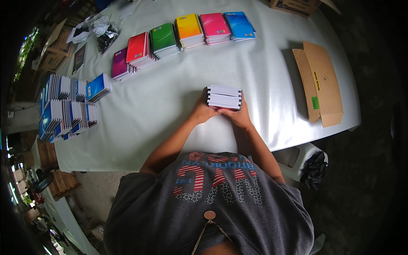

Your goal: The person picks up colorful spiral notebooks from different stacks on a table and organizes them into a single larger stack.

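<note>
Between my two hands is a stack of several notebooks [224,97], its white page edges turned up toward me. My left hand [203,109] grips the stack's left side, and my right hand [241,115] closes on its right side. The thumbs meet near the lower edge. The covers are mostly hidden. Beyond it, spiral notebooks stand in an arc of piles by colour: purple [120,61], red [138,46], green [162,36], yellow [189,26], pink [215,24] and blue [240,24].
Many blue-covered spiral notebooks [63,108] are piled at the left on the pale cloth-covered table [170,97]. A flattened brown cardboard box [325,83] lies at the right. Crumpled plastic [106,34] and open cartons [293,5] sit at the far side. A white plastic chair [297,163] stands below the right edge.
</note>
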Demonstrator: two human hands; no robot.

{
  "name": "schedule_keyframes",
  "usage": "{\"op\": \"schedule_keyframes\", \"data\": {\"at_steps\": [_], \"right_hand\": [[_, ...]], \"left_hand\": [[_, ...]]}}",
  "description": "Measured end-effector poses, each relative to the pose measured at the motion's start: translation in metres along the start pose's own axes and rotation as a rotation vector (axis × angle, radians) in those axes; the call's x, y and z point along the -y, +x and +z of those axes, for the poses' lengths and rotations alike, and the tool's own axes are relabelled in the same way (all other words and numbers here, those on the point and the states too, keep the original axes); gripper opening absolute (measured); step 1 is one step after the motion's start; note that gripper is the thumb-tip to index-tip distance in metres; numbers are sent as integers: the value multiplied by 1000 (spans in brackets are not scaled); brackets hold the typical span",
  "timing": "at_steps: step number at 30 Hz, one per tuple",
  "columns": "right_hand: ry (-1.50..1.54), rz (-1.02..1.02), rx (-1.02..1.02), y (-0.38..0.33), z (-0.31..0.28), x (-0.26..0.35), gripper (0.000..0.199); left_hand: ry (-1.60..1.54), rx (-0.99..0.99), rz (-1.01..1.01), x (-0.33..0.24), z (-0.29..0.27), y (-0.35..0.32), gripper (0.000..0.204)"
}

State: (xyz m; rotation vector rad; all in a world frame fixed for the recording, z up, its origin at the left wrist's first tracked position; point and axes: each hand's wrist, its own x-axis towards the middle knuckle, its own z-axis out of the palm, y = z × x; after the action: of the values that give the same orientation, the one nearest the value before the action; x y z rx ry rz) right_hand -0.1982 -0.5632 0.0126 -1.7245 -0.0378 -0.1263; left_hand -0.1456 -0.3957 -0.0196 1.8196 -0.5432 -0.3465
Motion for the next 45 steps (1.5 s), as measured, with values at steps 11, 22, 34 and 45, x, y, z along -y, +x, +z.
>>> {"op": "schedule_keyframes", "data": {"at_steps": [11, 22, 34, 45], "right_hand": [[91, 28, -15, -1, 1, -2, 70], [10, -22, -3, 1, -1, 1, 67], [125, -12, 0, -1, -2, -12, 85], [140, -1, 3, 0, -5, -20, 97]], "left_hand": [[106, -128, 204, 25, 9, -1, 74], [13, -88, 107, 22, 11, -4, 64], [269, -662, 518, -13, 17, -15, 76], [312, -516, 352, -19, 7, -40, 22]]}}
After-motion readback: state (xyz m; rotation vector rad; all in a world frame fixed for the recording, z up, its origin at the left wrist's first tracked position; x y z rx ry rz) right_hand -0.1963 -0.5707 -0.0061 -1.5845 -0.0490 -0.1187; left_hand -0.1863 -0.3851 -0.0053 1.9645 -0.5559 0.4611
